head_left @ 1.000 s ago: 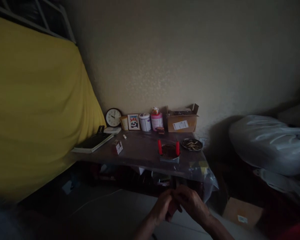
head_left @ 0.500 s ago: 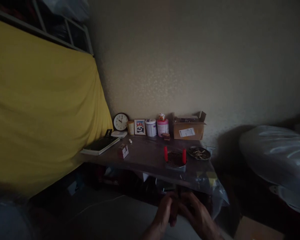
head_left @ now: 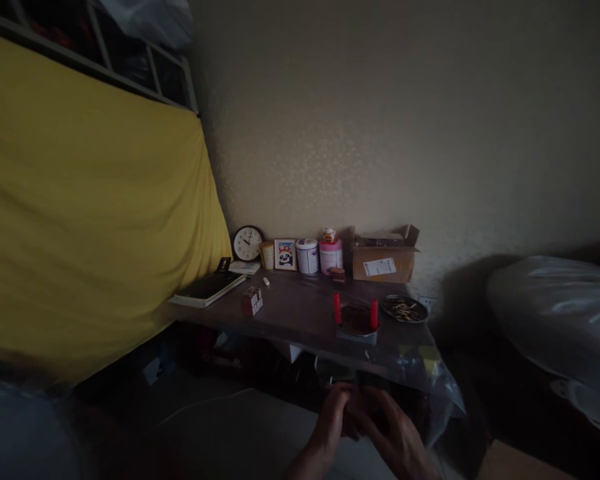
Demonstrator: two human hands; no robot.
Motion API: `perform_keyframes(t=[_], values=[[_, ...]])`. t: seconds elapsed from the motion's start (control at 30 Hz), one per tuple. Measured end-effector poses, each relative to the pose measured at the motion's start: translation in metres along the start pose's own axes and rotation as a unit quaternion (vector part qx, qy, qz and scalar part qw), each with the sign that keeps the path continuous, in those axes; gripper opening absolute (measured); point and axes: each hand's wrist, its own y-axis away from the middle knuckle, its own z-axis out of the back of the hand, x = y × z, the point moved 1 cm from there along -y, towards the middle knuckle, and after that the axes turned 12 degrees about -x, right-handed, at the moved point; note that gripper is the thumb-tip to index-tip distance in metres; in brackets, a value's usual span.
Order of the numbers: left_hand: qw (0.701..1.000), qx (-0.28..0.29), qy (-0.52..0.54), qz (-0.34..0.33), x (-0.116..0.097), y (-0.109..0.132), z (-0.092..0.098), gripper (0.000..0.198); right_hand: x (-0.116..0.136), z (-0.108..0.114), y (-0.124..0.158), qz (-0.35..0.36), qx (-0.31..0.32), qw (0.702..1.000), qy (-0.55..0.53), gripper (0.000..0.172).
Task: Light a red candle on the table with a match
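Observation:
My left hand (head_left: 333, 420) and my right hand (head_left: 397, 437) are joined low in the view, in front of the table's near edge. Their fingers curl toward each other around a small dark thing that I cannot make out in the dim light. Just above them, on the dark table (head_left: 300, 313), stands a round dish with two red candles (head_left: 356, 319). A plate of small sticks (head_left: 405, 309) lies to its right.
Along the wall stand a clock (head_left: 247, 243), a panda picture (head_left: 285, 254), a white tin (head_left: 307, 256), a pink tin (head_left: 331, 255) and a cardboard box (head_left: 384, 263). A book (head_left: 207, 289) and a cube (head_left: 253, 301) lie left. Yellow cloth (head_left: 90, 227) hangs left; plastic-wrapped bundle (head_left: 555, 313) right.
The view has tilted up and drifted left, so the table sits lower and further right. My hands stay joined and have sunk toward the bottom edge.

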Motion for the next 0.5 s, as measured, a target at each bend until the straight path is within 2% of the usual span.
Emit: perform_keyframes(t=[0.07,0.17,0.3,0.4,0.5], values=[[0.999,0.027,0.014,-0.008,-0.005,0.002,0.001,0.032,-0.001,0.007,-0.005,-0.05,0.008,0.998,-0.03,0.033],[0.997,0.066,0.014,-0.035,-0.011,0.004,0.001,0.037,-0.001,0.014,-0.008,-0.081,0.043,0.993,-0.072,0.035],[0.996,0.071,-0.001,-0.046,-0.013,0.004,0.0,0.036,0.002,0.018,-0.008,-0.1,0.061,0.988,-0.101,0.037],[0.996,0.068,0.035,-0.039,-0.015,0.006,-0.001,0.031,-0.001,0.02,-0.011,-0.133,0.042,0.981,-0.137,0.037],[0.995,0.062,0.078,-0.025,-0.016,0.008,-0.001,0.025,-0.014,0.021,-0.016,-0.189,-0.013,0.959,-0.213,0.04]])
